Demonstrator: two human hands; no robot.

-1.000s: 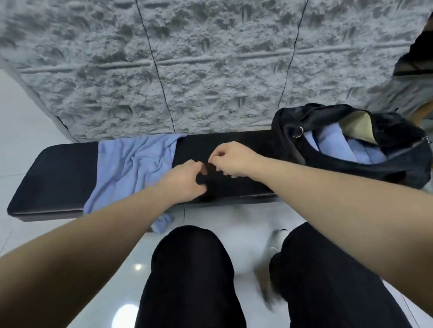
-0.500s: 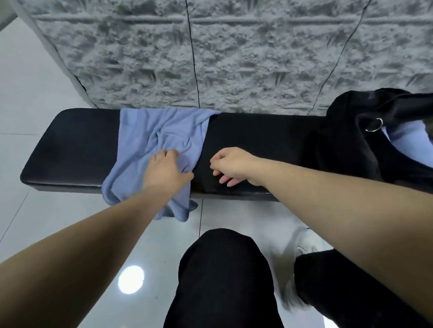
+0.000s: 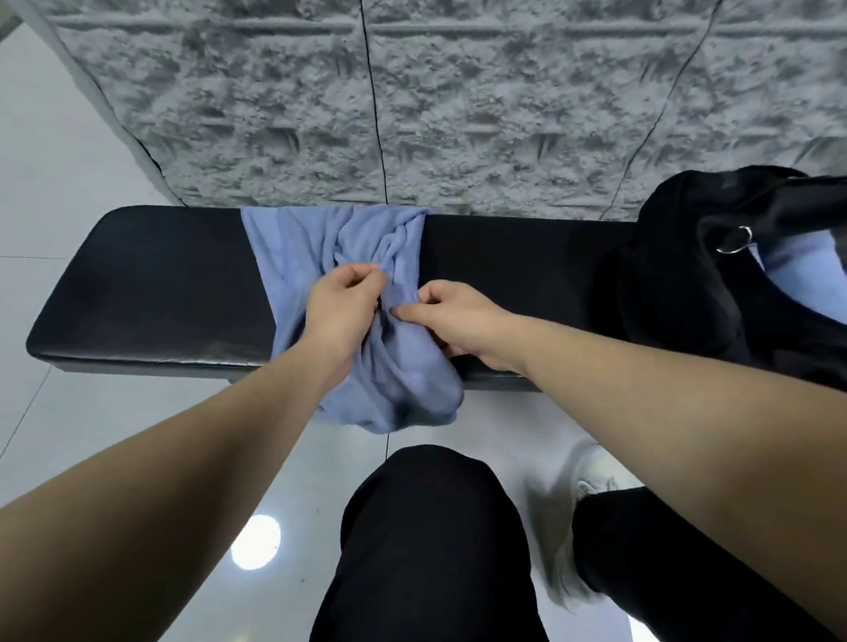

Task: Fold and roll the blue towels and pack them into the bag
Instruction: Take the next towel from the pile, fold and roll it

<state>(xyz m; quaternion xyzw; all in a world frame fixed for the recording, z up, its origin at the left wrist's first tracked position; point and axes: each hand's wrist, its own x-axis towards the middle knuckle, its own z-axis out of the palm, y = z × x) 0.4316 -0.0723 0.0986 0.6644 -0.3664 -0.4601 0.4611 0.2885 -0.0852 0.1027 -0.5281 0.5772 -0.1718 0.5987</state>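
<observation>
A crumpled blue towel (image 3: 307, 243) lies across the black bench (image 3: 151, 287), its lower end hanging over the front edge. My left hand (image 3: 343, 301) pinches a raised fold near the towel's middle. My right hand (image 3: 453, 314) pinches the bunched cloth just to the right of it, thumb against forefinger. The black bag (image 3: 682, 280) stands open at the bench's right end, with blue towel cloth (image 3: 806, 287) showing inside it.
A rough grey wall panel (image 3: 447, 96) stands directly behind the bench. Glossy white floor tiles (image 3: 72, 441) surround it. My knees in black trousers (image 3: 425, 544) and a white shoe (image 3: 590, 479) are below the bench's front edge.
Both hands have moved onto the towel and now pinch it; it is bunched up toward the middle. Earlier my left hand lay on it and my right rested on the bare bench.
</observation>
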